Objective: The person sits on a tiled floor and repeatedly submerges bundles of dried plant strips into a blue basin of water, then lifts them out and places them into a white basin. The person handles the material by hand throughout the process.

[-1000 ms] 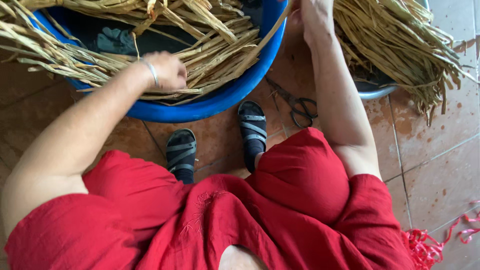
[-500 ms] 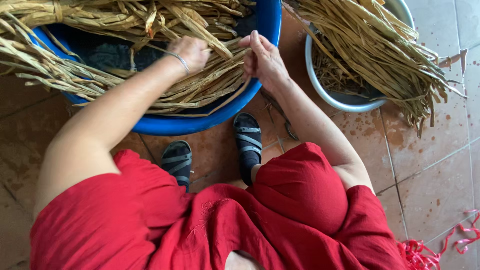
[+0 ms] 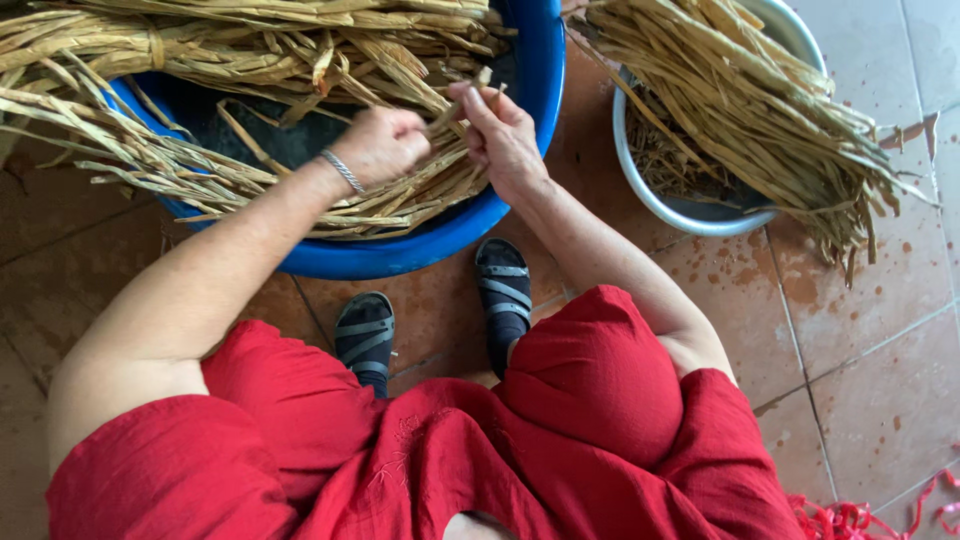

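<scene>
A large blue basin (image 3: 420, 250) in front of me is filled with long dried straw-coloured leaf strips (image 3: 200, 170). My left hand (image 3: 380, 145), with a silver bracelet at the wrist, is closed on one strip above the basin's near right side. Close beside it, my right hand (image 3: 500, 130) pinches the same strip (image 3: 452, 108) between its fingers. Both hands hover just over the pile, nearly touching each other.
A white metal bowl (image 3: 680, 215) at the right holds another heap of dried strips (image 3: 740, 90) that hang over its rim. My sandalled feet (image 3: 500, 290) rest on reddish floor tiles below the basin. Red plastic string (image 3: 860, 515) lies at the bottom right.
The view has tilted down slightly. Both hands have come together over the basin's right side and taken hold of one strip; a second ago the right hand was raised at the top.
</scene>
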